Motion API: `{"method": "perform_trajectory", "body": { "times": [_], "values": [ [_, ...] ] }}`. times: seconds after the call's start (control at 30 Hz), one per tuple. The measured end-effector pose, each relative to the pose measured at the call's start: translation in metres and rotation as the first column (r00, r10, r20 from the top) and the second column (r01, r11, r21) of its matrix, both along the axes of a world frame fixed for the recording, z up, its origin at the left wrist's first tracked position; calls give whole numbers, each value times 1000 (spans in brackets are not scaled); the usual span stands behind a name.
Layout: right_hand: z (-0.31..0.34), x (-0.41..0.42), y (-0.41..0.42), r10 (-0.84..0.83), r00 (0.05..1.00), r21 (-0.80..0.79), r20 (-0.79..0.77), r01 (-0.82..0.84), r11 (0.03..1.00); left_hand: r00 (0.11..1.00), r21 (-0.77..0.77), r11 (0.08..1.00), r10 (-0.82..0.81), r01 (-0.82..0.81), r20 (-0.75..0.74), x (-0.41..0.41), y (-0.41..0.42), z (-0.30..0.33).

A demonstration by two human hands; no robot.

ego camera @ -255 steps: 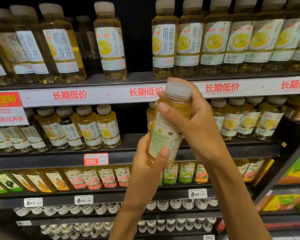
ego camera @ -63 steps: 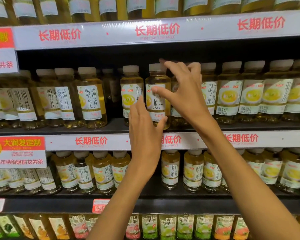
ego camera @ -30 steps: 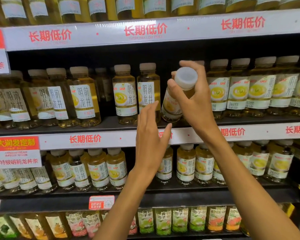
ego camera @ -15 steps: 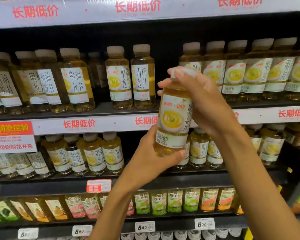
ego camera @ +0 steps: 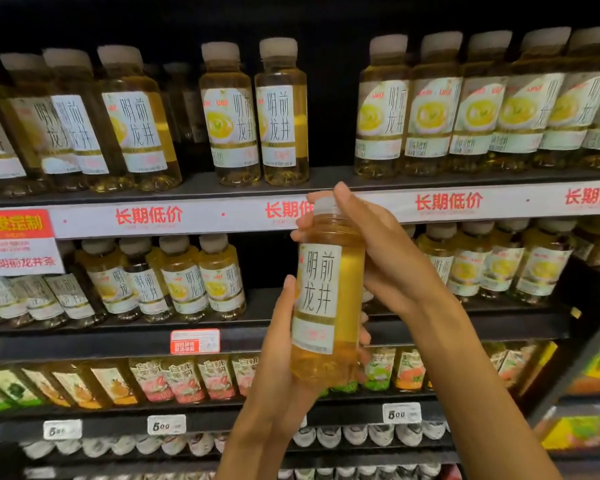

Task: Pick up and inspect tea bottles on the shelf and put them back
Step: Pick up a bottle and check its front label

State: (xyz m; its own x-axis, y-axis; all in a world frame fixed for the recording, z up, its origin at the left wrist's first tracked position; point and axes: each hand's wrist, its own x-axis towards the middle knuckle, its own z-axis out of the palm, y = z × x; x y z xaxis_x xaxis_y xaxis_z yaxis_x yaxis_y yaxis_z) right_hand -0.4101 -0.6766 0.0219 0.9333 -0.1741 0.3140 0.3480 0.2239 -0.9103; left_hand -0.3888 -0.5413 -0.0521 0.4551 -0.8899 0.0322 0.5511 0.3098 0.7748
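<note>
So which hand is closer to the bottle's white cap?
Right. The right hand grips the held tea bottle at its neck, fingers touching the cap; the left hand grips its lower body, well below.

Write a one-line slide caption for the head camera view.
Both hands hold a tea bottle upright before stocked shelves: left hand at its base, right hand near the cap.

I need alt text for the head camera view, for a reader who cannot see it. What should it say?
Two bare hands hold one tea bottle upright before a store shelf: the left hand grips its lower body, the right hand its neck and cap. Rows of similar yellow tea bottles stand on the shelves behind, with a gap in the upper row.
</note>
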Motion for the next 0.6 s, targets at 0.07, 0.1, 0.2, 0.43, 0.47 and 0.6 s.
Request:
{"method": "perform_trajectory", "body": {
  "times": [0.07,0.1,0.2,0.43,0.47,0.6],
  "values": [
    [-1,1,0,109,994,125,-21,-106,986,995,-12,996,-94,94,-30,0,1,-3],
    [-2,2,0,130,991,163,-12,-127,978,993,4,994,-111,111,-33,-1,0,-4],
    [-8,2,-1,64,998,177,17,-66,982,999,139,990,-9,2,49,-3,-4,-9],
    [-11,-7,-1,-221,975,-96,-34,217,971,876,242,892,266,-382,402,-8,-4,-10],
    [-11,-7,-1,-203,978,-108,-43,197,974,895,235,898,278,-371,349,-8,-5,-10],
    [-8,-7,-4,-17,1000,17,-13,18,1000,994,103,991,81,-88,67,-13,-3,-3]
  ]
}}
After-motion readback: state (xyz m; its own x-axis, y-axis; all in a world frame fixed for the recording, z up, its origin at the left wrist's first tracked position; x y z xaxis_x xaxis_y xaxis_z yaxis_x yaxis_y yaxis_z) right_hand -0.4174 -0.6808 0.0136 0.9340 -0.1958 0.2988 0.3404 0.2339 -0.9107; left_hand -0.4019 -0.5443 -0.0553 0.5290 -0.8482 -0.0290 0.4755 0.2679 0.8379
